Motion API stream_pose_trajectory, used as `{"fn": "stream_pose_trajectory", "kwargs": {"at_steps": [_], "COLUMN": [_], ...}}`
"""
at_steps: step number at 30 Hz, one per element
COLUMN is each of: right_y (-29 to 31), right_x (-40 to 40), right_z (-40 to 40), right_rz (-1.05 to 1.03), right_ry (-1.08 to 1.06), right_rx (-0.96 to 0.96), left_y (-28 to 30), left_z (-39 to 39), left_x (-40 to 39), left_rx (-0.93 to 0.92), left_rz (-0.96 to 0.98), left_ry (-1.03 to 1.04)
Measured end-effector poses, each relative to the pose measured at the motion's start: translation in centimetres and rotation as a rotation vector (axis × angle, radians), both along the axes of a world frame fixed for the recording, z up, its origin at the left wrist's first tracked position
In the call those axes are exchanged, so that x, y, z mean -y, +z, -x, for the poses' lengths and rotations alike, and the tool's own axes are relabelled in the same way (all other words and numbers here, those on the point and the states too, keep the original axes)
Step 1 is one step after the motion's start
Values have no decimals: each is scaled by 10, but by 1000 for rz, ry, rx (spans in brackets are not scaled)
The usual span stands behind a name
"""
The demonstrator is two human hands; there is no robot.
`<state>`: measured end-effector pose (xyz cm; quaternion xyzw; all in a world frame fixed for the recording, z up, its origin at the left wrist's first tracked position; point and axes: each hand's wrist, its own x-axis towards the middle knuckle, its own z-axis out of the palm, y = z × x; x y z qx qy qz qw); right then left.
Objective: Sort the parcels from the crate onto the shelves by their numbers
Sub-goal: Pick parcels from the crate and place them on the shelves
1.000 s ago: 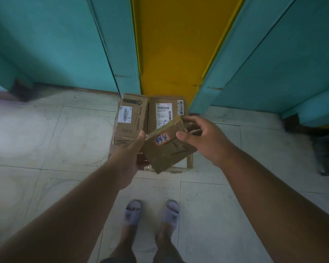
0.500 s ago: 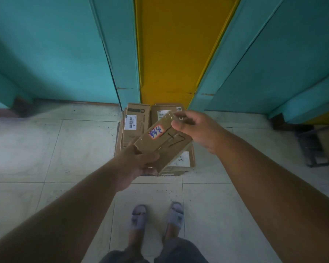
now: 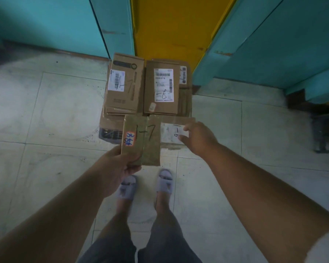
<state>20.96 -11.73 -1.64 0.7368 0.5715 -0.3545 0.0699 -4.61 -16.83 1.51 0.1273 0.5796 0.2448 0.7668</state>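
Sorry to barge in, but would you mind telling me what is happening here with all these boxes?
A person stands over a pile of cardboard parcels on the tiled floor. The left hand holds a flat parcel marked 1-7 by its lower corner. The right hand reaches down to a parcel with a white label at the front of the pile, fingers at the label's edge. Two more parcels lie behind, marked 1-7 and 1-8.

I see a pale tiled floor [image 3: 46, 111] filling most of the frame. At upper centre, a stack of cardboard parcels [image 3: 146, 88] rests on it, against teal and yellow panels.
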Motion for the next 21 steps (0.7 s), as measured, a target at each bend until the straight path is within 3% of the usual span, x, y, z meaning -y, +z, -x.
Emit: {"fn": "stream_pose_trajectory", "kwargs": {"at_steps": [4, 7, 10, 21], "right_y": [-39, -63, -72, -80], "right_x": [-3, 2, 6, 6], "right_z": [-2, -1, -2, -7], "right_rz": [116, 203, 162, 149], "right_ry": [-164, -350, -479, -517], "right_rx": [160, 70, -57, -20], "left_y": [-25, -39, -44, -36], "left_z": [-8, -13, -17, -3], "left_x": [6, 6, 4, -15], "left_rx": [-13, -11, -13, -34], "left_rz": [44, 62, 57, 27], "left_ry": [112, 163, 162, 45]}}
